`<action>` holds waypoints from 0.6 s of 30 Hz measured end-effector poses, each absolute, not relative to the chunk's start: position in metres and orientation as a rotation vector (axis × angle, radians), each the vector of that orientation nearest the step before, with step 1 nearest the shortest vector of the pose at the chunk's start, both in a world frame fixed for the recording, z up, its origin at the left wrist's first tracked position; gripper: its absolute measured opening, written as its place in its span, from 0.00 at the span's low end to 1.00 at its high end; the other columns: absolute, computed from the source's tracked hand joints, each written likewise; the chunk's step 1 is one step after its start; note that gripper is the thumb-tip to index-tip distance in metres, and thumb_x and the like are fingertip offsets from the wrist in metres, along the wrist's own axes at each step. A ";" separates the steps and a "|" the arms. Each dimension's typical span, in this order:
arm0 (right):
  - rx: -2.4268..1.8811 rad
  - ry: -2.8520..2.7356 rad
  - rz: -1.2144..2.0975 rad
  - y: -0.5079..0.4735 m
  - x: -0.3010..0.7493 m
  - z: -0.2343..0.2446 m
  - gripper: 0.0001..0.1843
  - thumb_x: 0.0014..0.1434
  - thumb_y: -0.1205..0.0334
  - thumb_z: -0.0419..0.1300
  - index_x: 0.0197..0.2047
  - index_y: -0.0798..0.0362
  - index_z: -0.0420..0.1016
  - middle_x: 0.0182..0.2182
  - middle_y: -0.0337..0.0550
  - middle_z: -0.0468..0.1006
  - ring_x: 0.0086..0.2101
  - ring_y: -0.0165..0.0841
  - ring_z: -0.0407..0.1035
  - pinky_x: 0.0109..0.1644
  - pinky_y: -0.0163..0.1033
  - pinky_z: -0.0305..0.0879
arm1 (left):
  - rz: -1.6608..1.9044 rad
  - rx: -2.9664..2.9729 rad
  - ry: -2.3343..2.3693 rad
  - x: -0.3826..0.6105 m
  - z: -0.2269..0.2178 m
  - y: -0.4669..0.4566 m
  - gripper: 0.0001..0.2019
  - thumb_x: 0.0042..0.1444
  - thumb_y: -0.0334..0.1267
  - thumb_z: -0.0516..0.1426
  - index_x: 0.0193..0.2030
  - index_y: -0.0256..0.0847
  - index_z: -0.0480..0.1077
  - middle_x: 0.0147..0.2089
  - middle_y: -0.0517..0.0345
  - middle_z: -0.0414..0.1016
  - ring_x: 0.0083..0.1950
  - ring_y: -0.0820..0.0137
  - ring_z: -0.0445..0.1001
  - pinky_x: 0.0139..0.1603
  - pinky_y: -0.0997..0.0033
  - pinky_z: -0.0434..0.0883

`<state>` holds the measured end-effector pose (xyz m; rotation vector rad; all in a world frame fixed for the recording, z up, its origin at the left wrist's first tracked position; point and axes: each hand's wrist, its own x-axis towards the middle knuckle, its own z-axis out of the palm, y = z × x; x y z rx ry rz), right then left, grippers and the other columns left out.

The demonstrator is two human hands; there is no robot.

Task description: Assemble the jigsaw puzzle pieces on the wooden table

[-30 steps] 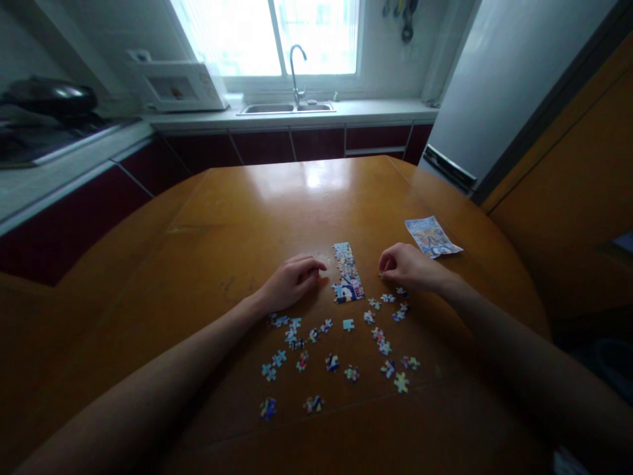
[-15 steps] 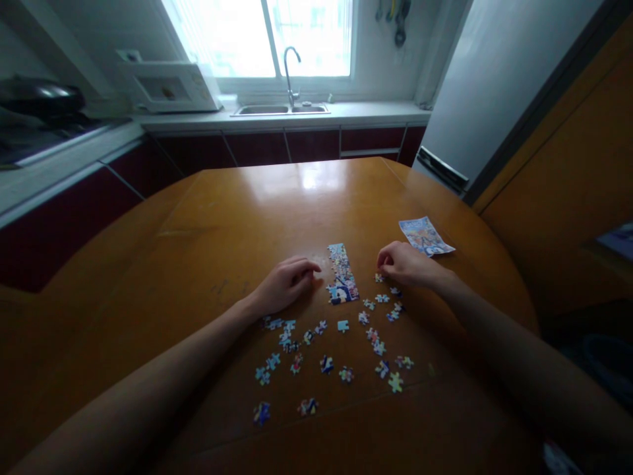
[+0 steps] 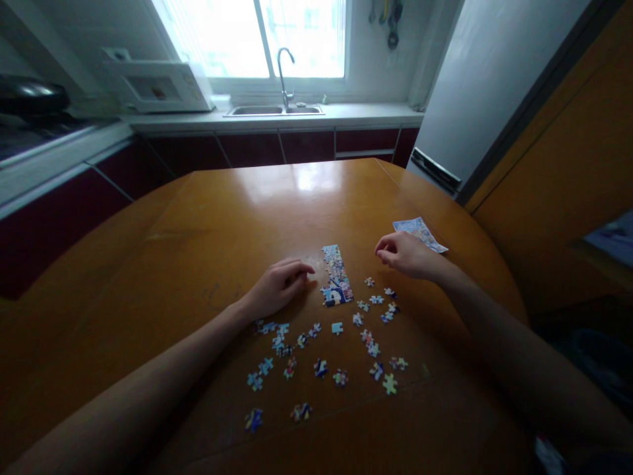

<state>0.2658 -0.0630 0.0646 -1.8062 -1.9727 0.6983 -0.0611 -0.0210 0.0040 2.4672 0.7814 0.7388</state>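
A narrow strip of joined jigsaw pieces [image 3: 335,280] lies on the round wooden table [image 3: 237,211]. My left hand [image 3: 277,287] rests on the table just left of the strip, fingers curled together, with nothing visible in them. To the right of the strip my right hand [image 3: 403,254] hovers a little above the table with thumb and fingers pinched; what they hold, if anything, is too small to see. A single piece [image 3: 368,282] lies just below that hand. Several loose pieces [image 3: 321,346] are scattered nearer to me.
A small printed picture sheet [image 3: 422,232] lies behind my right hand near the table's right edge. A grey fridge [image 3: 475,86] stands at the right. Beyond the table runs a counter with a sink [image 3: 271,110] and a white microwave [image 3: 158,86].
My right hand has lifted up and away from the loose pieces towards the picture sheet. The left hand has stayed beside the strip. The view has shifted slightly.
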 end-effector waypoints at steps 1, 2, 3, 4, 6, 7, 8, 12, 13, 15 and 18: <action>-1.796 -1.959 0.681 -0.064 0.268 0.069 0.10 0.60 0.65 0.59 0.37 0.58 0.82 0.29 0.49 0.81 0.28 0.34 0.73 0.32 0.38 0.64 | 0.739 2.466 0.781 -0.061 0.004 -0.021 0.10 0.66 0.35 0.52 0.46 0.39 0.74 0.37 0.56 0.74 0.36 0.72 0.71 0.38 0.70 0.69; -1.777 -1.947 0.662 -0.066 0.269 0.075 0.09 0.60 0.65 0.60 0.37 0.58 0.82 0.29 0.49 0.81 0.28 0.33 0.72 0.32 0.38 0.63 | 0.737 2.466 0.779 -0.061 0.004 -0.021 0.10 0.67 0.35 0.52 0.46 0.40 0.74 0.37 0.56 0.74 0.36 0.72 0.71 0.38 0.70 0.69; -1.755 -1.937 0.642 -0.069 0.270 0.080 0.09 0.60 0.64 0.60 0.36 0.57 0.82 0.29 0.48 0.81 0.27 0.33 0.72 0.31 0.38 0.63 | 0.737 2.466 0.778 -0.061 0.004 -0.021 0.10 0.67 0.35 0.52 0.46 0.40 0.74 0.37 0.56 0.74 0.36 0.72 0.71 0.39 0.70 0.69; -1.733 -1.930 0.620 -0.072 0.270 0.085 0.09 0.60 0.63 0.60 0.36 0.57 0.81 0.28 0.47 0.81 0.27 0.32 0.71 0.31 0.38 0.63 | 0.736 2.468 0.778 -0.061 0.005 -0.021 0.10 0.67 0.35 0.52 0.46 0.40 0.74 0.37 0.56 0.74 0.36 0.72 0.71 0.38 0.70 0.69; -1.696 -1.929 0.579 -0.077 0.268 0.093 0.08 0.60 0.62 0.61 0.34 0.56 0.81 0.28 0.46 0.81 0.27 0.32 0.71 0.30 0.37 0.63 | 0.740 2.470 0.780 -0.061 0.005 -0.021 0.10 0.67 0.35 0.52 0.46 0.40 0.74 0.37 0.56 0.74 0.35 0.72 0.71 0.38 0.70 0.69; -1.682 -1.936 0.565 -0.079 0.266 0.095 0.08 0.60 0.62 0.61 0.34 0.56 0.80 0.28 0.45 0.81 0.27 0.31 0.70 0.30 0.37 0.62 | 0.745 2.471 0.779 -0.061 0.006 -0.021 0.10 0.66 0.35 0.52 0.46 0.39 0.74 0.37 0.56 0.74 0.35 0.72 0.71 0.37 0.70 0.69; -1.668 -1.942 0.556 -0.080 0.264 0.094 0.08 0.60 0.63 0.61 0.35 0.56 0.80 0.28 0.45 0.81 0.27 0.31 0.70 0.31 0.37 0.62 | 0.750 2.472 0.779 -0.061 0.006 -0.021 0.10 0.66 0.35 0.52 0.46 0.39 0.74 0.37 0.55 0.75 0.35 0.72 0.71 0.37 0.70 0.70; -1.609 -1.961 0.588 -0.076 0.259 0.074 0.08 0.61 0.66 0.59 0.37 0.55 0.80 0.29 0.44 0.81 0.29 0.31 0.71 0.33 0.37 0.63 | 0.753 2.478 0.775 -0.060 0.009 -0.022 0.10 0.66 0.34 0.52 0.45 0.39 0.74 0.38 0.55 0.76 0.37 0.71 0.72 0.38 0.70 0.70; -1.603 -1.956 0.600 -0.074 0.259 0.066 0.08 0.61 0.66 0.58 0.38 0.55 0.80 0.30 0.44 0.81 0.29 0.31 0.71 0.34 0.37 0.64 | 0.747 2.479 0.779 -0.060 0.010 -0.023 0.10 0.66 0.34 0.52 0.45 0.39 0.74 0.38 0.55 0.76 0.37 0.71 0.73 0.39 0.70 0.71; -1.597 -1.945 0.616 -0.071 0.261 0.052 0.08 0.61 0.67 0.58 0.39 0.56 0.80 0.31 0.45 0.82 0.30 0.31 0.71 0.35 0.37 0.65 | 0.734 2.482 0.782 -0.060 0.010 -0.023 0.10 0.67 0.34 0.52 0.45 0.39 0.74 0.39 0.54 0.76 0.38 0.71 0.73 0.39 0.69 0.71; -1.581 -1.960 0.635 -0.070 0.264 0.038 0.08 0.60 0.68 0.59 0.38 0.55 0.81 0.33 0.46 0.82 0.32 0.32 0.72 0.37 0.38 0.66 | 0.713 2.494 0.771 -0.061 0.009 -0.023 0.09 0.67 0.34 0.52 0.45 0.40 0.74 0.39 0.54 0.75 0.39 0.70 0.73 0.41 0.69 0.71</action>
